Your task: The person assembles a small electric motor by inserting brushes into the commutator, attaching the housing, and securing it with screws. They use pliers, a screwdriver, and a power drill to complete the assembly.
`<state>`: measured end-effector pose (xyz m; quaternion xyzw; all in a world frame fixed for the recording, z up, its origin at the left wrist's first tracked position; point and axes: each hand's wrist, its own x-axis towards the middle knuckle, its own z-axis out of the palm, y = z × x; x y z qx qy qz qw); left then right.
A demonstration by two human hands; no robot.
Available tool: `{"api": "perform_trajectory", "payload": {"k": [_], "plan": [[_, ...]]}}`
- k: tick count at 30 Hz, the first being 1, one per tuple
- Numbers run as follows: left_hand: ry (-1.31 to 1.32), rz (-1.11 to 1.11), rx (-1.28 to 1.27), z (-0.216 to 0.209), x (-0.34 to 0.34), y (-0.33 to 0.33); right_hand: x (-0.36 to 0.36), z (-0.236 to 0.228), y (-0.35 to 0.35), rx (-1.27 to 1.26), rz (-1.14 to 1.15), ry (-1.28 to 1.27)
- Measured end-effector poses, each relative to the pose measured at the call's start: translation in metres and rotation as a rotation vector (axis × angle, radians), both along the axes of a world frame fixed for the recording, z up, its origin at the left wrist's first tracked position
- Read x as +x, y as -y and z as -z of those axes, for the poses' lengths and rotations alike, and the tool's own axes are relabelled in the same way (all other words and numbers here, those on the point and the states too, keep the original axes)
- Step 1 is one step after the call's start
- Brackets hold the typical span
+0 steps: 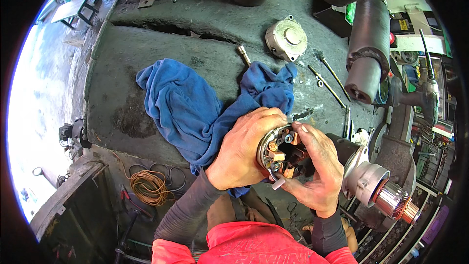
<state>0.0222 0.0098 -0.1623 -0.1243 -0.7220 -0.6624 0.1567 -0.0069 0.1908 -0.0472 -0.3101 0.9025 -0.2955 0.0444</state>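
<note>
Both hands hold a round starter motor brush holder point(276, 156), its open face with copper-coloured brushes and springs turned up toward me. My left hand point(245, 147) wraps round its left side, fingers closed. My right hand point(320, 168) grips the right rim, with fingertips on the top edge and the thumb low near a small grey tab point(278, 184). Whatever lies under the holder is hidden. A crumpled blue cloth point(183, 105) lies on the bench just beyond my left hand. To the right of my right hand is a motor armature point(393, 199) with a silvery housing point(367, 180).
On the dark, oily bench point(117, 73) are a round metal end cover point(287, 38), two long bolts point(328, 87) and a socket tool point(243, 55). A thick dark cylinder point(367, 44) stands at the right, near a vise-like iron block point(398, 146). Coiled orange cable point(149, 187) lies below left.
</note>
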Motion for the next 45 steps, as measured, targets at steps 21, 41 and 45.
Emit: {"api": "perform_trajectory", "payload": {"k": [21,41,45], "plan": [[0.188,0.270,0.565,-0.025,0.034,0.022,0.003,0.004,-0.007,-0.042,-0.092,0.082],[-0.077,-0.037,-0.622,-0.062,0.039,0.031,0.000,0.008,-0.012,-0.191,-0.051,0.138],[-0.089,0.019,-0.664,-0.070,0.035,0.033,0.000,0.010,-0.014,-0.216,-0.019,0.205]]}}
